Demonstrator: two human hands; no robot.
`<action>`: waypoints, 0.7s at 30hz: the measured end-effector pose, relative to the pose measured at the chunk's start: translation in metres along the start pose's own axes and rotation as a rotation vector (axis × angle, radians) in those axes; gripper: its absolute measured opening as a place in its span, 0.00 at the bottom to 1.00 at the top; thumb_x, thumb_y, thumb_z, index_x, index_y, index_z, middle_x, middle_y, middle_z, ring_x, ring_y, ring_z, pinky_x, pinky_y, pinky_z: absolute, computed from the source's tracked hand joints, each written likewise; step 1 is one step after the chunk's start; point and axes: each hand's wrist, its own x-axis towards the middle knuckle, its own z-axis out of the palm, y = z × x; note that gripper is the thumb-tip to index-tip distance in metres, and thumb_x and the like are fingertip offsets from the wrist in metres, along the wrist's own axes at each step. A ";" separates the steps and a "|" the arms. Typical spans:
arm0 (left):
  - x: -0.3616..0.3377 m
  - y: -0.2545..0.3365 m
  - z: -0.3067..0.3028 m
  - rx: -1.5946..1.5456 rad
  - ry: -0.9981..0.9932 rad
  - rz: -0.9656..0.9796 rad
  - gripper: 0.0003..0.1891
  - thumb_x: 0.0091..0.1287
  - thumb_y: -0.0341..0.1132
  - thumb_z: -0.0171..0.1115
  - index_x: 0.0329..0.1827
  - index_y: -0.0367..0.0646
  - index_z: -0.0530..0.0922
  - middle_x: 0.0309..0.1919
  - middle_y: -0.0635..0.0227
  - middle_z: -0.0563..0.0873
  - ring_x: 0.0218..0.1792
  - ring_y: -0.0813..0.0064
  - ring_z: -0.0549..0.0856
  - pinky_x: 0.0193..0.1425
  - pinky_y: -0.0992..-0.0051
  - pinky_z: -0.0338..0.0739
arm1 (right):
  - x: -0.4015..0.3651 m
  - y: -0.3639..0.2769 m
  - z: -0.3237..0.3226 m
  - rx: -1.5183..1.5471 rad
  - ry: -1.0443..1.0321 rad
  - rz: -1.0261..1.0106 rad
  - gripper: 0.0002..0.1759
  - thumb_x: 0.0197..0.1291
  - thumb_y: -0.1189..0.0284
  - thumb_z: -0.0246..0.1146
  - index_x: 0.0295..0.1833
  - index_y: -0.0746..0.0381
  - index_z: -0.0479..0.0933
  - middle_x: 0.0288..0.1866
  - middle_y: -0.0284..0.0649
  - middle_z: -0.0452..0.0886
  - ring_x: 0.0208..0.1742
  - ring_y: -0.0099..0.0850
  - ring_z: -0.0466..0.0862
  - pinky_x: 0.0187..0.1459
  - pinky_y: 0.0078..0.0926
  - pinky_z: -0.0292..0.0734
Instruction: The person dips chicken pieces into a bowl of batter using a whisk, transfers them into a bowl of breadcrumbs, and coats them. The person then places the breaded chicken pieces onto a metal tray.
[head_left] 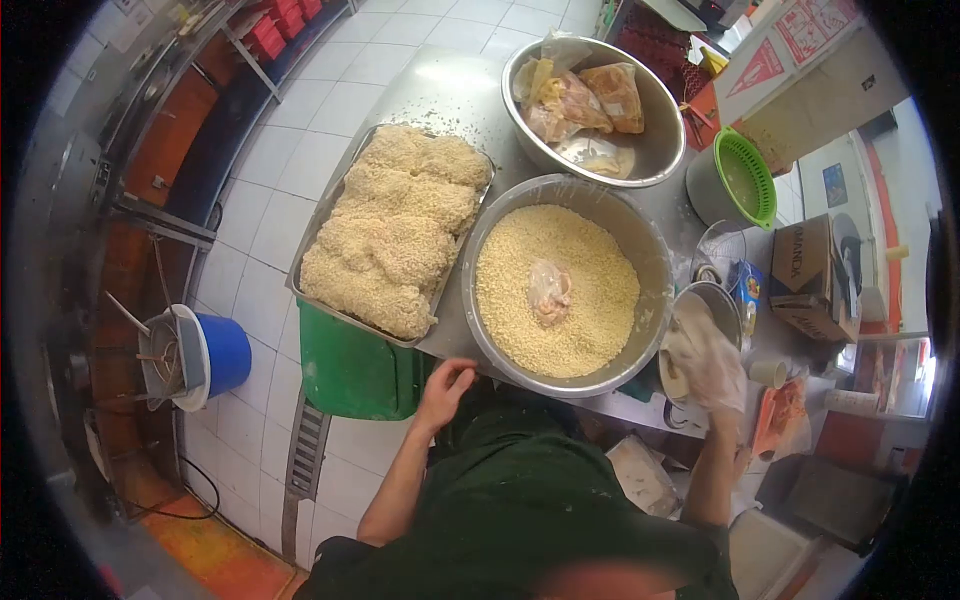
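My left hand [445, 393] is bare and empty, its fingers loosely curled and apart, by the table's front edge between the tray and the bowl. My right hand [716, 372], in a clear plastic glove, is over the mouth of a metal pot [733, 303]. Its fingers are bent around something pale and wet-looking that I cannot make out. Left of that pot stands a large metal bowl [478, 318] of pale yellow crumbs [590, 320]. A piece of raw chicken [548, 292] lies on the crumbs, partly coated. A tray [437, 318] holds several crumb-coated pieces [385, 235].
A steel bowl [517, 125] with bagged raw meat [570, 105] stands at the back. To the right are a green strainer [748, 165] in a grey bucket, a cardboard box [800, 275] and a small cup [768, 374]. A green bin [355, 370] stands below the tray.
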 end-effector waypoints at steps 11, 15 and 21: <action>0.020 -0.001 0.040 -0.064 0.018 0.152 0.13 0.68 0.37 0.55 0.50 0.38 0.73 0.44 0.71 0.79 0.46 0.81 0.75 0.54 0.77 0.68 | 0.075 -0.117 0.100 -0.102 -0.195 -0.473 0.45 0.48 0.50 0.65 0.62 0.73 0.62 0.49 0.58 0.77 0.52 0.47 0.78 0.62 0.32 0.64; 0.021 0.001 0.040 -0.078 0.024 0.152 0.13 0.68 0.36 0.55 0.51 0.38 0.74 0.45 0.70 0.79 0.47 0.80 0.75 0.56 0.77 0.67 | 0.109 -0.085 0.125 -0.040 -0.585 -0.247 0.39 0.48 0.57 0.67 0.61 0.71 0.64 0.45 0.56 0.79 0.49 0.45 0.80 0.52 0.34 0.74; 0.023 0.001 0.040 -0.039 0.044 0.205 0.13 0.68 0.38 0.56 0.47 0.38 0.74 0.41 0.71 0.79 0.43 0.81 0.74 0.52 0.78 0.68 | 0.102 -0.146 0.071 0.300 -0.352 -0.291 0.38 0.56 0.55 0.59 0.66 0.67 0.60 0.64 0.56 0.65 0.62 0.47 0.70 0.62 0.34 0.65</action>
